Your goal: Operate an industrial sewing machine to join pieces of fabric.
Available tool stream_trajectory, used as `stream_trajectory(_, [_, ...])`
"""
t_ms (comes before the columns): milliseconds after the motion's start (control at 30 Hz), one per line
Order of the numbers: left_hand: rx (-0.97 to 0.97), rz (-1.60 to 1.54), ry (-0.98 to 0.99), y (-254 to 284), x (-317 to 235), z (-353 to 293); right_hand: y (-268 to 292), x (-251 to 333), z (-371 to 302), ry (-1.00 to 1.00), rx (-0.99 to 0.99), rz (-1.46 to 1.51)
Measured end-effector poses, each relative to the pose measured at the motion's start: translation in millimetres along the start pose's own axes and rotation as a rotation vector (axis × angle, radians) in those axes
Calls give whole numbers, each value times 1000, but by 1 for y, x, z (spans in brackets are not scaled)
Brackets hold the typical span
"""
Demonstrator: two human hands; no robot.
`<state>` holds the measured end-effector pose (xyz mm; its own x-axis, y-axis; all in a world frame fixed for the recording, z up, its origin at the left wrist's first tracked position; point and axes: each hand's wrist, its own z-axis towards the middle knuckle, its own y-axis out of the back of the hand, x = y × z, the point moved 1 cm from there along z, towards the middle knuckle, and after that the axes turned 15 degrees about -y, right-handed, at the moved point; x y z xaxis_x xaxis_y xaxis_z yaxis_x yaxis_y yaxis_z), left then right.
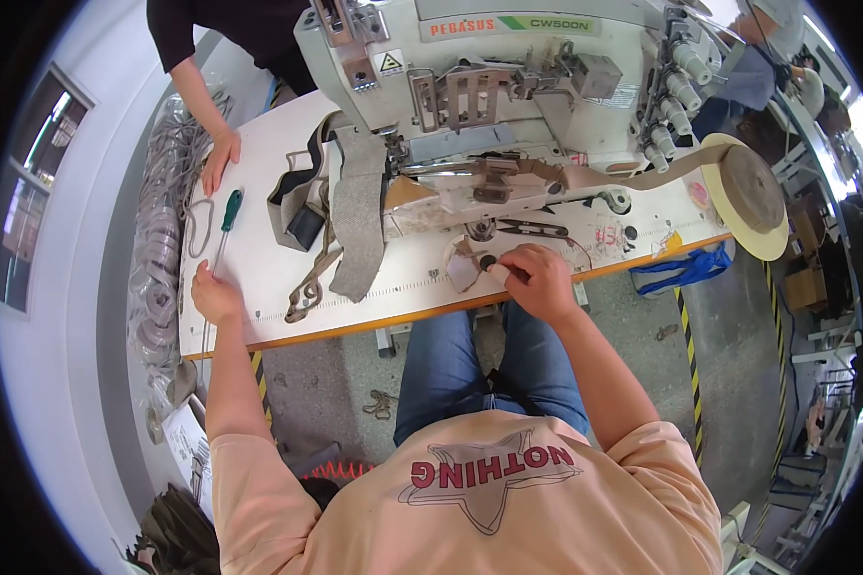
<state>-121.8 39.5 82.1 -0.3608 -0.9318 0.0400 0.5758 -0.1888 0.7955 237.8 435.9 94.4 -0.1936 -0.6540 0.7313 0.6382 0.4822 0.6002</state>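
Observation:
On the left of the white table, my left hand (pixel 218 295) rests with its fingers curled. The shaft of a green-handled screwdriver (pixel 230 213) runs down to these fingers; whether they grip its tip is hidden. My right hand (pixel 544 281) is closed in a pinch at the table's front edge, with a small white bit showing at its fingertips. What it holds, I cannot make out. Beside those fingertips are a round black knob (pixel 488 262) and a torn pale patch (pixel 463 268). Metal tweezers (pixel 533 229) lie just behind my right hand.
An industrial sewing machine (pixel 508 86) fills the table's back. Brown-grey tape feeds from a roll (pixel 753 187) at the right. Grey fabric strips (pixel 362 216) hang left of the machine. A co-worker's hand (pixel 222 158) rests at the far left. Bagged coils (pixel 158 259) line the left side.

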Motion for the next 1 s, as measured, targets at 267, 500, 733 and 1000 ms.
stream_trajectory(267, [13, 24, -4, -2, 0, 1, 1, -1, 0, -64, 34, 0])
stream_trajectory(500, [30, -90, 39, -15, 16, -1, 0, 3, -1, -46, 37, 0])
stream_trajectory(733, [39, -1, -25, -16, 13, 0, -1, -2, -3, -5, -22, 22])
stream_trajectory(1000, [58, 13, -14, -9, 8, 2, -2, -11, -1, 19, -45, 33])
